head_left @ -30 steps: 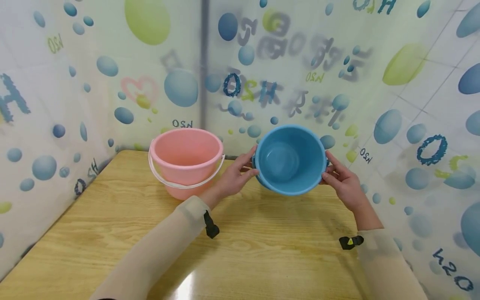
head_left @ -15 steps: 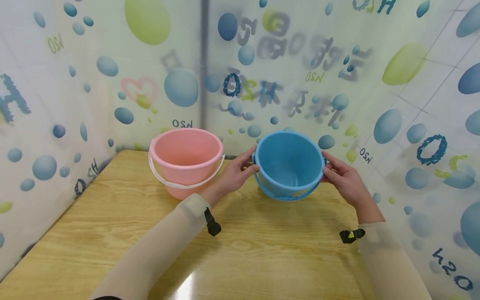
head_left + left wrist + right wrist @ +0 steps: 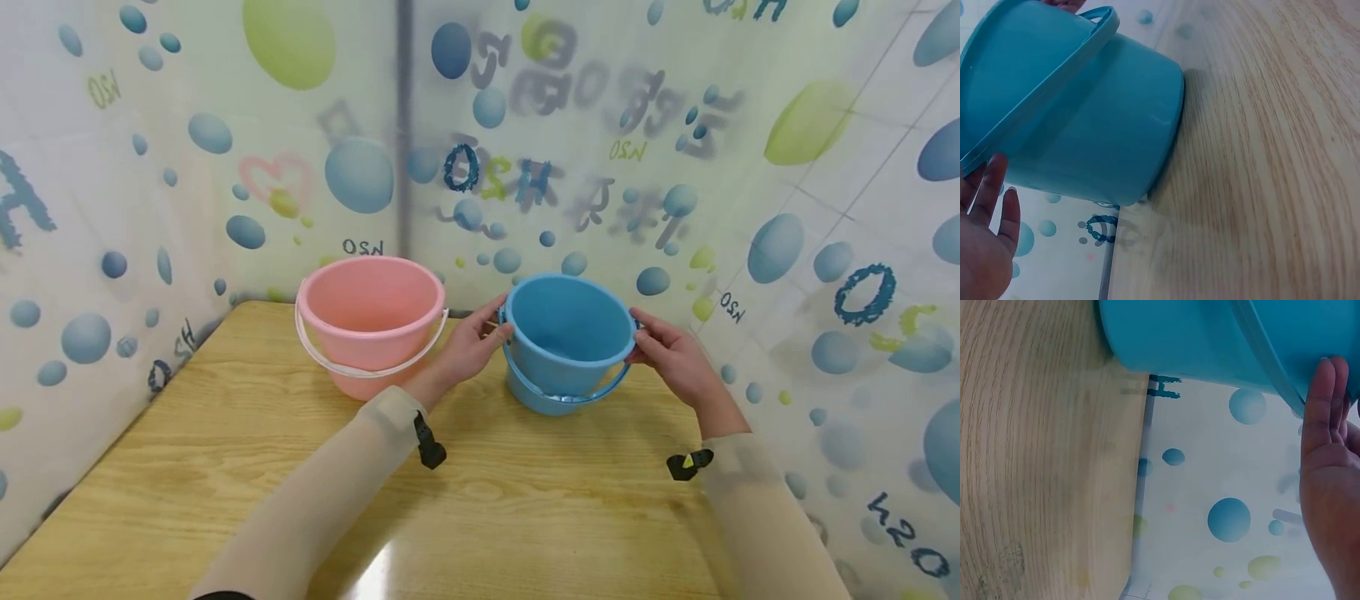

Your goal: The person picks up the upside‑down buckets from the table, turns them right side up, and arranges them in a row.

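A blue plastic bucket (image 3: 557,367) stands on the wooden table, its handle hanging down across the front. My left hand (image 3: 474,343) holds it at the left side of the rim, thumb in front and fingers behind. On the opposite side, my right hand (image 3: 671,354) grips the rim near the handle joint. In the left wrist view, the bucket's base (image 3: 1169,131) is at the tabletop, and the left hand's fingers (image 3: 990,187) reach the rim. The right wrist view has the right hand's fingers (image 3: 1320,403) against the bucket's upper side. To the left stands a pink bucket (image 3: 367,354), untouched.
A white handle (image 3: 367,372) hangs on the pink bucket, close to my left forearm. The wooden table (image 3: 510,500) runs back to a wall covering (image 3: 570,217) printed with blue and green spots. Another covered wall (image 3: 832,342) rises close by my right arm.
The blue bucket has tipped from facing me to upright and come down to the table. Both hands have kept their hold, with the right hand shifting slightly left. The pink bucket has not moved.
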`<state>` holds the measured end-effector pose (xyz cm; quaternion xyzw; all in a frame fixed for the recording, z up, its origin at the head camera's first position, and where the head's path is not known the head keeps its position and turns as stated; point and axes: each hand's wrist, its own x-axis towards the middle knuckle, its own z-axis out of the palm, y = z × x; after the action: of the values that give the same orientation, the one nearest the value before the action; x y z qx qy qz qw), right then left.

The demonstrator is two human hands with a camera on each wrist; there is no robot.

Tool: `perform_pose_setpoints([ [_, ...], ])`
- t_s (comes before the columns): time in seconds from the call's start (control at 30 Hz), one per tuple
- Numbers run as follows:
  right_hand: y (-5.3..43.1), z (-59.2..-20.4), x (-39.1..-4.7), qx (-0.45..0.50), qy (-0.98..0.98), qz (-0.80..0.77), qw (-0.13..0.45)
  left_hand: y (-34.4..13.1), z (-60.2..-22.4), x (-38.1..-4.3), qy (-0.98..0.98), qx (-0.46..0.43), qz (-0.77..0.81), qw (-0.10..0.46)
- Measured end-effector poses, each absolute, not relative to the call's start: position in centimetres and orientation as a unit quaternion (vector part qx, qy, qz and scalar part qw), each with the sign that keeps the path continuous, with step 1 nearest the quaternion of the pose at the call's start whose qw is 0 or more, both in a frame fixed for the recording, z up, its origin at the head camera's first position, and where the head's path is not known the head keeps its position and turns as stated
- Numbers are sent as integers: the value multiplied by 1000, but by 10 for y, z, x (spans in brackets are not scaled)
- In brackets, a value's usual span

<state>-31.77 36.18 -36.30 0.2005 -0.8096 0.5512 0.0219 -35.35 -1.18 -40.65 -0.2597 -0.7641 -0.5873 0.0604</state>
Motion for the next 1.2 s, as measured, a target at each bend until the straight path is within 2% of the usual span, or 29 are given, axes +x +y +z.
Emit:
perform_pose_setpoints([
  [0.37, 361, -369, -321, 165, -811, 561, 7, -8, -406, -357, -773, -245, -584, 45],
  [0.73, 361, -374, -315, 132, -853, 503, 49, -5, -408, -360, -757, -232, -612, 1],
  [1.2, 355, -373, -315, 137, -842, 519, 49, -10, -411, -363, -756, -227, -614, 5],
])
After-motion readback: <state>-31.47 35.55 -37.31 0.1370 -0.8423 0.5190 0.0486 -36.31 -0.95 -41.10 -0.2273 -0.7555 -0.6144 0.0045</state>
